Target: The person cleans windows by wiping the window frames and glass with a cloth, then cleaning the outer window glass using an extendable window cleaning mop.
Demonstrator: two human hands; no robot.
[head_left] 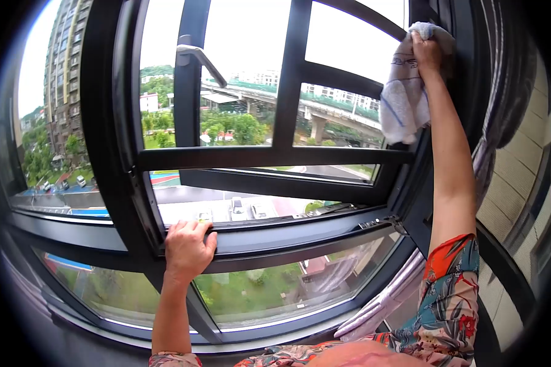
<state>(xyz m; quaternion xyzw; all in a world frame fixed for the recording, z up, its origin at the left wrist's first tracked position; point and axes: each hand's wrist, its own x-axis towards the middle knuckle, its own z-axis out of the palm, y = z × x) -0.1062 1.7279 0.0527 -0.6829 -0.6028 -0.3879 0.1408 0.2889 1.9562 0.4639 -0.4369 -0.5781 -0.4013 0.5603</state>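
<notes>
My left hand rests on the dark sill of the window frame, its fingers curled over the inner edge at the lower left corner of the opening. Raised at the upper right, my right hand grips a light cloth with blue and dark markings. The cloth is bunched against the dark upright frame and hangs down beside the wrist. Between my hands, the window sash stands tilted open, with a silver handle at its upper left.
A metal hinge arm lies at the sill's right end. Grey curtains hang at the right, and a pale curtain gathers below. Lower glass panes show grass outside. Beyond stand a tall building and an elevated road.
</notes>
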